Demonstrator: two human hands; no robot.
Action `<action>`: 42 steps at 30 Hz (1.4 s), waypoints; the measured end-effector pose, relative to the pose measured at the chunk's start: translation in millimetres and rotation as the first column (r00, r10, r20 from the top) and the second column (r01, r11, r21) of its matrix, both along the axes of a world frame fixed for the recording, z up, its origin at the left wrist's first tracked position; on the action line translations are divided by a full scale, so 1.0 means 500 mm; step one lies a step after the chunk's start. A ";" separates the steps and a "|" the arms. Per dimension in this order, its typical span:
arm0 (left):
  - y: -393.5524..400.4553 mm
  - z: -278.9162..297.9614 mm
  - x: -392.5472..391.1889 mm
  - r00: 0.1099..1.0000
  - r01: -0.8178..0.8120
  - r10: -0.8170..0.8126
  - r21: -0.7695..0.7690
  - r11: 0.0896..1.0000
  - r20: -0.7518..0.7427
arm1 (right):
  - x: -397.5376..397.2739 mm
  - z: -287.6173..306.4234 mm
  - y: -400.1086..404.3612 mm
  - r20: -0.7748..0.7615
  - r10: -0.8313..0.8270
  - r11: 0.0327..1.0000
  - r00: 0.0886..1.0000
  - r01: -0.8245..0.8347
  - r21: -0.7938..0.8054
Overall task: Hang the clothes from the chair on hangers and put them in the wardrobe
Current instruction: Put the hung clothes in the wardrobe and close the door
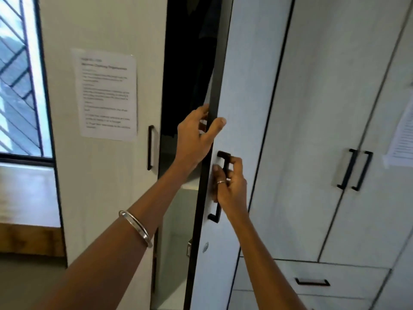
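Fingers of both hands clamp on the white wardrobe door point(241, 86), which stands ajar.
Left hand point(196, 135) grips its dark edge; right hand point(230, 184) curls round the black handle point(223, 157). Dark interior left of the door; a printed sheet point(107, 92) and a window point(20, 74) further left.

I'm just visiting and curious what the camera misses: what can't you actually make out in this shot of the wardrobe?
- Head view: the wardrobe interior is too dark to show any clothes or hangers.
- The printed sheet on the left door is too blurred to read.
- A second sheet is cut off by the right edge.
- The door handle is partly covered by the right hand.
- The left hand hides its fingers behind the door edge.
- The chair is out of frame.
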State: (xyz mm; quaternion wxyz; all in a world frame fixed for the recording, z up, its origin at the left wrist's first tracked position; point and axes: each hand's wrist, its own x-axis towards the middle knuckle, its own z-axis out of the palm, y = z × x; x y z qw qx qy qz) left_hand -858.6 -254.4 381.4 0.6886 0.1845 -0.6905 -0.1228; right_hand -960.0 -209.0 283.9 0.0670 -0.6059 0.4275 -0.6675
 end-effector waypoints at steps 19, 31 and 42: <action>-0.447 -0.130 0.347 0.966 -0.258 0.192 0.559 0.788 0.174 | 0.221 -0.007 -0.416 -0.190 -0.122 0.992 0.974 0.115 -0.049; -0.545 -0.158 0.302 0.975 -0.135 0.041 0.439 0.888 0.216 | 0.251 -0.009 -0.544 -0.153 -0.364 0.931 0.919 0.361 -0.052; -0.511 -0.189 0.331 0.990 -0.044 -0.014 0.397 0.917 0.142 | 0.253 -0.044 -0.585 -0.133 -0.551 0.827 0.824 0.518 -0.219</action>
